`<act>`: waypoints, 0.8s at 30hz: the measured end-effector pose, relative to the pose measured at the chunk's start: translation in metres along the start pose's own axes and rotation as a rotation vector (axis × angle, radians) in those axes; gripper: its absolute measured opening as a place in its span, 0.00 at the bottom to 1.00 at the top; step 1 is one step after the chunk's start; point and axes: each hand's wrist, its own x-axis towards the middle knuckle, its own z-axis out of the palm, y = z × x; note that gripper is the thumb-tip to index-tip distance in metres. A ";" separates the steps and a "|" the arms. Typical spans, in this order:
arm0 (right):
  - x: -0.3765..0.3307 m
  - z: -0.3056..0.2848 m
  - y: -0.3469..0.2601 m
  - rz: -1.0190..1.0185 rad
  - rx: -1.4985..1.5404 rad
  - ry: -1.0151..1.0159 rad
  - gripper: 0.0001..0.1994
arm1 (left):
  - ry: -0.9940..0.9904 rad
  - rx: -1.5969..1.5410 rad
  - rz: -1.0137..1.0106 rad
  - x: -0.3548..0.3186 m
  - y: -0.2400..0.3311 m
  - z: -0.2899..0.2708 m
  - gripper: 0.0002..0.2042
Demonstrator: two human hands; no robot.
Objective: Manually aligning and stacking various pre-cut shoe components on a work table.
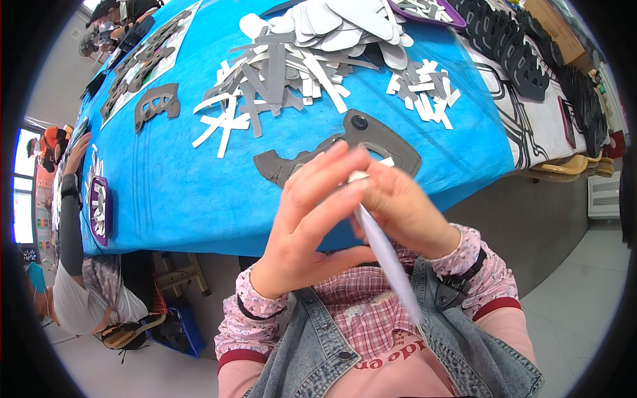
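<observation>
Both my hands are raised over the table's near edge. My right hand [408, 209] pinches the upper end of a long white strip [385, 262], which hangs down blurred in front of my shirt. My left hand [312, 222] has its fingers stretched out, their tips touching the strip's upper end, and its thumb standing apart. Just beyond my fingers lies a dark grey curved piece [398, 142] with cut-outs and a black round knob, partly covered by my hands. A small white bit shows on it beside my right hand.
Grey and white strips [272, 76] lie heaped on the blue-covered table [199, 199], with white rounded pads [352, 23] behind. Another grey piece [157, 105] sits left. A purple tray [99, 212] stands near a co-worker's arm [70, 212]. Black slotted parts [504, 46] line the right.
</observation>
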 end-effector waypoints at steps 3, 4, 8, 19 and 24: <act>-0.007 0.005 -0.006 0.067 -0.177 -0.097 0.21 | 0.022 0.036 -0.119 -0.002 0.013 -0.010 0.38; -0.010 0.003 -0.008 0.028 -0.415 -0.118 0.20 | 0.017 0.026 -0.231 -0.002 0.017 -0.013 0.38; -0.024 -0.022 -0.029 -0.201 -0.428 0.110 0.16 | -0.093 0.311 -0.316 -0.002 0.011 -0.023 0.40; -0.027 -0.050 -0.043 -0.663 -1.581 0.216 0.20 | -0.271 0.370 -0.460 0.000 -0.007 -0.007 0.41; -0.020 -0.071 -0.049 -0.611 -1.480 0.164 0.18 | -0.253 0.391 -0.396 -0.012 -0.014 -0.018 0.40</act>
